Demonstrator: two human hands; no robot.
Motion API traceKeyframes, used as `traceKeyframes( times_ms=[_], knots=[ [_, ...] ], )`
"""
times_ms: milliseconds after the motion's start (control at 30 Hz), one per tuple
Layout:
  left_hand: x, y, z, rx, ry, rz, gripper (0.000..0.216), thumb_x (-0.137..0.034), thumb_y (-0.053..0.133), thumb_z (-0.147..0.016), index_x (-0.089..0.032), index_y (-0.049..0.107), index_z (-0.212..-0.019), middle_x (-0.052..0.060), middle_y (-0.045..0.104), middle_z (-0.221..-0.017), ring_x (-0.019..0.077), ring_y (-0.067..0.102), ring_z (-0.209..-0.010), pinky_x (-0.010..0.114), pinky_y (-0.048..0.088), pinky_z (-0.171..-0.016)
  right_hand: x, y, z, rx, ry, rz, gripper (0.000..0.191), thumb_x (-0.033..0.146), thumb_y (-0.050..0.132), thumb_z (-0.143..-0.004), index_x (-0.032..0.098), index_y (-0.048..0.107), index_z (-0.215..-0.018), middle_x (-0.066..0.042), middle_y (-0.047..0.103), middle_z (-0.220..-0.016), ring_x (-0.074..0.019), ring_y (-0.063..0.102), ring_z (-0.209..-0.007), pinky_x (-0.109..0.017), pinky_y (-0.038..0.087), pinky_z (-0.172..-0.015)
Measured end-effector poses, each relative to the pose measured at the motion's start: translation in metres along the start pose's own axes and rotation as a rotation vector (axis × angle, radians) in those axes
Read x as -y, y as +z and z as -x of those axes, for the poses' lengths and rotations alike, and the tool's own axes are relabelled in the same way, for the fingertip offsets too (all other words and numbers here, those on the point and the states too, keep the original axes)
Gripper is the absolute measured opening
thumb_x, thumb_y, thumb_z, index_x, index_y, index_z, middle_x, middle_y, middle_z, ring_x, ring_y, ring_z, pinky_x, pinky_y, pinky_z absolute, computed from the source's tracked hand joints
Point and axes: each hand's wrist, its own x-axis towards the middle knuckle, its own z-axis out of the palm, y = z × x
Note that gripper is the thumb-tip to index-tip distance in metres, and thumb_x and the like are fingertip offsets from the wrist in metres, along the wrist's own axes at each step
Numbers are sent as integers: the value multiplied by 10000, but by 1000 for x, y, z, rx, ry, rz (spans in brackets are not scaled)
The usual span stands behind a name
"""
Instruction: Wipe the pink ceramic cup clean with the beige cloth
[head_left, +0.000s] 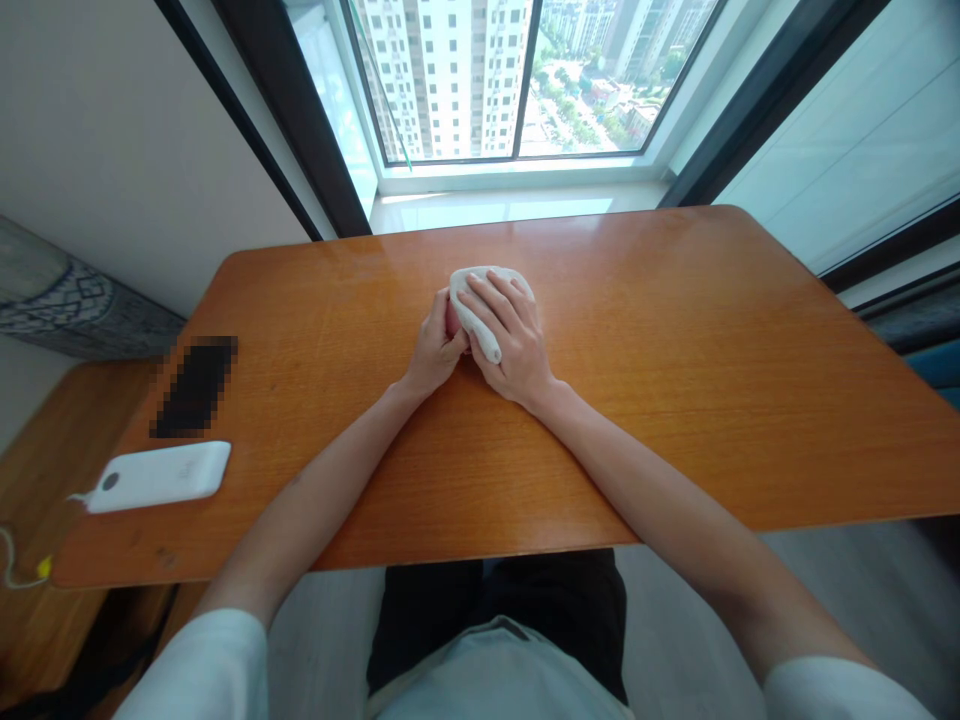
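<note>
A white cloth [480, 288] lies bunched in the middle of the orange wooden table [675, 380]. My right hand [511, 340] lies over the cloth with fingers curled round it. My left hand [435, 348] is closed against the cloth's left side, where a small pinkish thing [452, 320] shows under the cloth; I cannot make out what it is. Both forearms reach forward across the table from its near edge.
A white power bank [161, 476] with a cable lies at the table's near left corner, and a blurred dark patch [195, 388] lies just beyond it. A large window [517, 80] stands behind the table. A lower wooden surface [45, 440] sits to the left.
</note>
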Motion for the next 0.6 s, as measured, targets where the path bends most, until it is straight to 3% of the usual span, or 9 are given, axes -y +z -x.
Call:
traceKeyframes(
  times_ms=[133, 233, 433, 600],
  knots=[
    [7, 0, 1, -1, 30, 34, 577, -794, 614, -1087, -259, 614, -1303, 59, 777, -1105, 232, 766, -929, 441, 675, -793, 2, 0, 0, 39, -107, 15, 605, 426, 547, -1147, 320, 547, -1742, -68, 650, -1733, -374, 530, -1688, -693, 300, -1471],
    [7, -1, 1, 6, 32, 39, 552, -765, 633, -1095, -263, 609, -1324, 62, 773, -1138, 241, 778, -961, 463, 686, -823, 2, 0, -1, 71, -80, 9, 597, 440, 540, -1149, 343, 551, -1738, -47, 642, -1742, -374, 523, -1693, -701, 279, -1476],
    [-1, 2, 0, 7, -1, -6, 601, -792, 541, -1120, -208, 584, -1259, 16, 678, -963, 138, 625, -753, 334, 576, -677, 1, -2, -3, 25, 35, -22, 513, 426, 459, -1190, 313, 651, -1652, -54, 675, -1708, -329, 532, -1685, -651, 324, -1469],
    [-6, 5, -1, -15, -27, 16, 550, -776, 593, -1103, -249, 589, -1259, 0, 683, -949, 135, 614, -701, 299, 552, -638, 0, -3, -4, 23, 87, -40, 520, 446, 404, -1203, 323, 667, -1634, -43, 672, -1709, -315, 524, -1689, -650, 340, -1463]
  ],
)
